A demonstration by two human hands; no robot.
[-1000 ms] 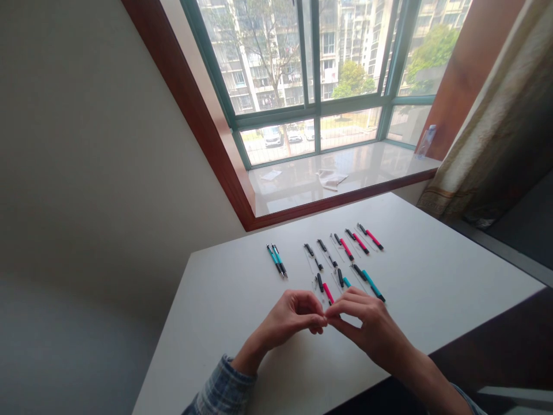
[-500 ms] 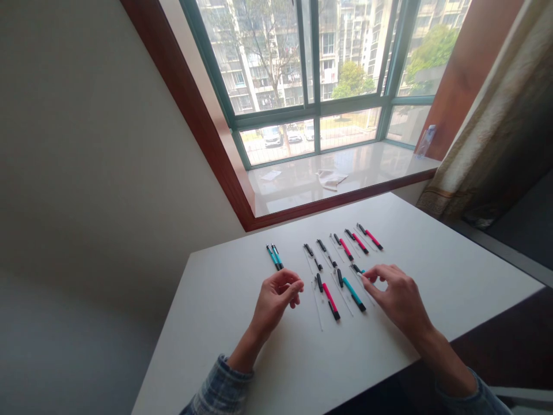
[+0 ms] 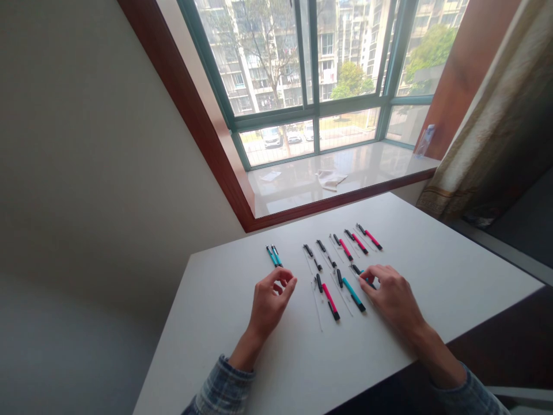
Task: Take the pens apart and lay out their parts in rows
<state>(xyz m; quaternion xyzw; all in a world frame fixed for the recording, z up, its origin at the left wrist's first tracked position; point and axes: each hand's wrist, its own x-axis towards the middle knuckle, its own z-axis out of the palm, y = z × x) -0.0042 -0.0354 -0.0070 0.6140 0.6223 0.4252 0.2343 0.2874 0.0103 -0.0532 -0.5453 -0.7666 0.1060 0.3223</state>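
My left hand [image 3: 270, 300] hovers over the white table [image 3: 242, 357] with its fingers curled and thumb meeting forefinger. I cannot make out what is in the pinch. Just beyond its fingertips lie two teal pens [image 3: 273, 255] side by side. My right hand [image 3: 391, 294] rests on the table, its fingertips closed on a teal pen [image 3: 359, 271] at the right end of the near row. In that row also lie a pink pen [image 3: 330, 300] and another teal pen [image 3: 352, 293]. A far row holds black pens [image 3: 311, 255] and pink pens [image 3: 367, 236].
Thin clear refills lie beside the pens. Behind the table runs a glossy window sill [image 3: 367, 164] with a white cloth [image 3: 330, 178] on it. A curtain [image 3: 496, 132] hangs at the right. A bare wall stands on the left.
My hands, joined in front of me a second ago, have parted. The left went towards the two teal pens. The right went to the teal pen in the near row and closed on it.
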